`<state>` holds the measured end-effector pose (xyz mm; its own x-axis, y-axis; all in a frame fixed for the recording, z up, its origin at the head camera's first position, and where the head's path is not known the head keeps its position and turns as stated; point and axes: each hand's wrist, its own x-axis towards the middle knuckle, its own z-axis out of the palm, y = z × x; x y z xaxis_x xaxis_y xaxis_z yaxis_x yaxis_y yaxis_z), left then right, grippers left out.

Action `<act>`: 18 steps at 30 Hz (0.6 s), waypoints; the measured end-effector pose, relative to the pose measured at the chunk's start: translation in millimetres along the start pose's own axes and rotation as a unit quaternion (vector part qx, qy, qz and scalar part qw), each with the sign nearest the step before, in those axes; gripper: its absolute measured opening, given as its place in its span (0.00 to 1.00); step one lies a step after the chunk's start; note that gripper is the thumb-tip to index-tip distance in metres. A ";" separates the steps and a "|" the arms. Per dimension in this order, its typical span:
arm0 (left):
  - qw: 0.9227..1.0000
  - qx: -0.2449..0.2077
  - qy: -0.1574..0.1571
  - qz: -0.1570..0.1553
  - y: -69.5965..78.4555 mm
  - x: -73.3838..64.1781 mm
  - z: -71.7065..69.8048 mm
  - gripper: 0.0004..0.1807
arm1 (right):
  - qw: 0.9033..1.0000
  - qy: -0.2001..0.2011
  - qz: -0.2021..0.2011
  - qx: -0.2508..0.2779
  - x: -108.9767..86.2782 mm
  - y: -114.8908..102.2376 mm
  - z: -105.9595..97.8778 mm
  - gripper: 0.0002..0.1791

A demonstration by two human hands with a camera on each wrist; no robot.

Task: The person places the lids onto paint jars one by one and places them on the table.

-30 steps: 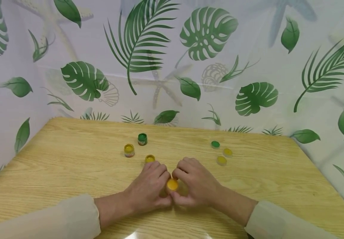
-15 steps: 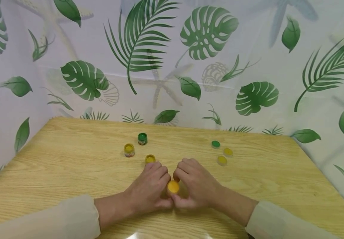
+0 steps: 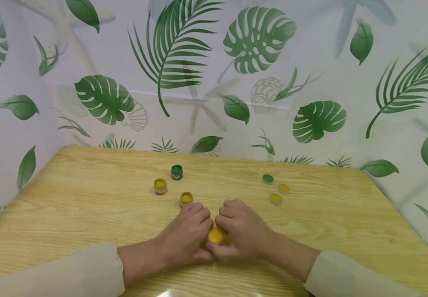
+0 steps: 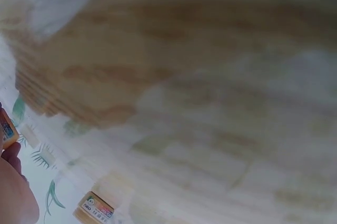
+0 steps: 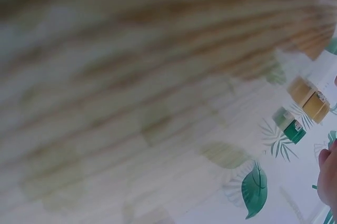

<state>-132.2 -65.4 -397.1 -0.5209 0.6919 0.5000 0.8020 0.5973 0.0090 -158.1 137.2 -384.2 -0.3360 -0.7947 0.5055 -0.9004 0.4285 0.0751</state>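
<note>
A small paint jar with an orange-yellow top (image 3: 215, 235) sits between both hands, low in the middle of the head view. My left hand (image 3: 187, 231) grips it from the left, fingers curled around its far side. From the right, my right hand (image 3: 245, 231) holds the same jar's top, its thumb across the near edge. In the left wrist view the held jar's orange side (image 4: 8, 132) shows at the left edge beside the fingers. An open yellow paint jar (image 3: 186, 198) stands just beyond the left knuckles. Only part of the right hand (image 5: 327, 176) enters the right wrist view.
Another open yellow jar (image 3: 160, 186) and an open green jar (image 3: 177, 172) stand farther back on the wooden table (image 3: 87, 198). To the right lie a green lid (image 3: 268, 178) and two yellow lids (image 3: 283, 189). Leaf-printed cloth (image 3: 199, 115) hangs behind.
My right hand has turned slightly, its thumb sliding left along the jar's near edge and its fingers drawing in. The held jar has shifted slightly toward me. The other jars and lids stay put.
</note>
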 end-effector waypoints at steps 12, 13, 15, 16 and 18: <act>0.998 -0.032 0.032 -0.031 -7.2 -1.9 1.0 0.19 | 0.998 -0.009 0.029 0.052 -2.3 4.4 -3.5 0.18; 0.998 -0.031 0.038 -0.030 -7.5 -1.8 1.0 0.19 | 0.998 -0.011 0.026 0.054 -2.0 4.8 -3.4 0.17; 0.998 -0.032 0.047 -0.028 -7.8 -1.5 1.1 0.18 | 0.998 -0.015 0.021 0.056 -1.4 5.0 -3.6 0.15; 0.998 -0.032 0.050 -0.027 -7.9 -1.4 1.3 0.18 | 0.998 -0.016 0.020 0.055 -1.0 5.0 -3.8 0.14; 0.998 -0.030 0.049 -0.027 -7.9 -1.1 1.4 0.18 | 0.998 -0.018 0.019 0.053 -0.3 4.6 -4.2 0.14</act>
<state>-138.3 -70.3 -399.0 -0.5358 0.6142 0.5794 0.7908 0.6055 0.0895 -161.0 141.2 -380.4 -0.3786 -0.7941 0.4755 -0.9103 0.4123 -0.0363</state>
